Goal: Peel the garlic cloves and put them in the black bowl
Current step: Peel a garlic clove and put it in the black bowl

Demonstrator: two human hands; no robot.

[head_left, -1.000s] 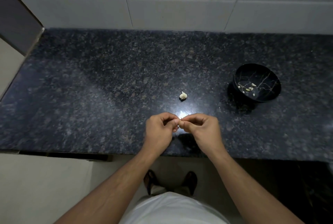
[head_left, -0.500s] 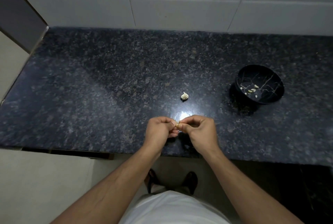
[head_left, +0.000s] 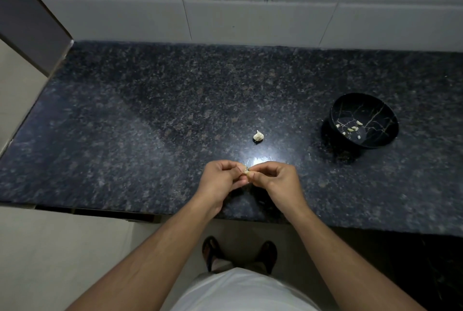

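Pinching one garlic clove between left hand and right hand above the counter's near edge, I keep the black bowl rightward for drops.

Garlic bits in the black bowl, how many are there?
About 6, all lying loose on the bottom of the black bowl: the garlic pieces cluster near its middle, with one apart toward the near side. They are tiny, so some may be missed.

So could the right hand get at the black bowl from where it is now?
Probably yes: bare countertop lies between the right hand and the black bowl, whose mouth is open. But that hand and the left hand pinch a garlic clove.
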